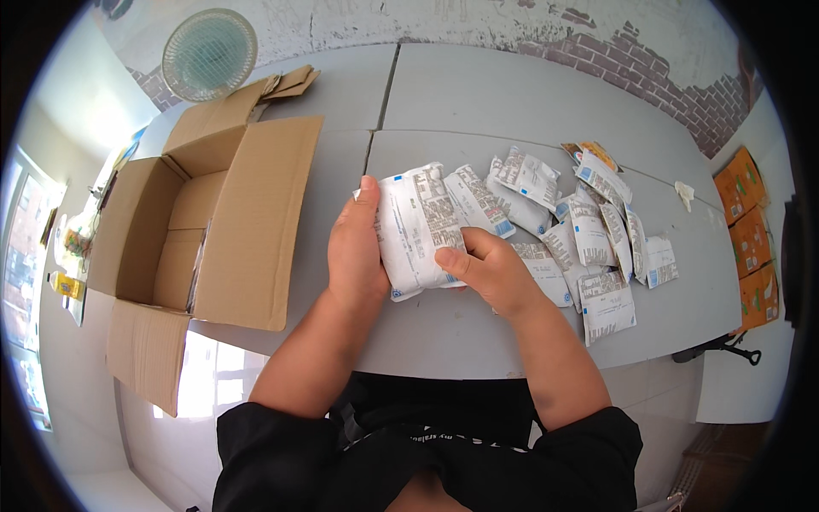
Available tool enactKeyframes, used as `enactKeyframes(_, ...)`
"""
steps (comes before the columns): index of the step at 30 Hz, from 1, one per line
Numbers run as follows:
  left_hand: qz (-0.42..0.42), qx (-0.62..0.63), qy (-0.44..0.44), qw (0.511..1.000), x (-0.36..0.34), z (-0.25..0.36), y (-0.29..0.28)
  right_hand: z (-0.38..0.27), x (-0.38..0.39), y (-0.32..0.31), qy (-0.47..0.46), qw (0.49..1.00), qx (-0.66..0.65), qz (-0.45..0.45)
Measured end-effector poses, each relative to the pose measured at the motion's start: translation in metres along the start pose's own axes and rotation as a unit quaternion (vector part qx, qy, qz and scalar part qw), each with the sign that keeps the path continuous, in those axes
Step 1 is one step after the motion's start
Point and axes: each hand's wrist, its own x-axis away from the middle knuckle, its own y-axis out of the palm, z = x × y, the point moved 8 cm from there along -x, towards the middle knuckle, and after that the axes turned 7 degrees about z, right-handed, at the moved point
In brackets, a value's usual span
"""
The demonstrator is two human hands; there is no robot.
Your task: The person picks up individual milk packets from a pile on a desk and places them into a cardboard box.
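head view shows both hands gripping a stack of white packets (418, 230) on a grey table (512, 94). left hand (354, 252) lies flat along the stack's left edge, fingers pressed together; right hand (490, 269) pinches its lower right corner, thumb on top. beyond the right fingers loose white packets (589, 230) lie scattered. left of the left fingers an open cardboard box (213, 213) sits. behind, a painted brick wall (648, 60) and a round fan (209, 53).
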Motion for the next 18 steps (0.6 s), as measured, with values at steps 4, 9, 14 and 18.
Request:
enactKeyframes(4, 0.015, 0.054, 0.026, 0.998, -0.015, 0.002, -0.017, 0.004, 0.003, 0.006, 0.06, 0.998, 0.019, -0.003)
enactKeyframes(9, -0.003, 0.051, 0.044, 0.998, -0.011, 0.005, -0.007, -0.003, -0.002, -0.019, -0.028, 0.989, -0.068, 0.132)
enactKeyframes(14, -0.134, -0.025, -0.022, 0.99, 0.005, -0.003, 0.016, -0.008, -0.002, -0.053, -0.07, 0.966, -0.133, 0.21)
enactKeyframes(18, -0.142, -0.069, -0.055, 0.986, 0.014, -0.008, 0.022, -0.014, -0.004, -0.047, -0.071, 0.962, -0.199, 0.175)
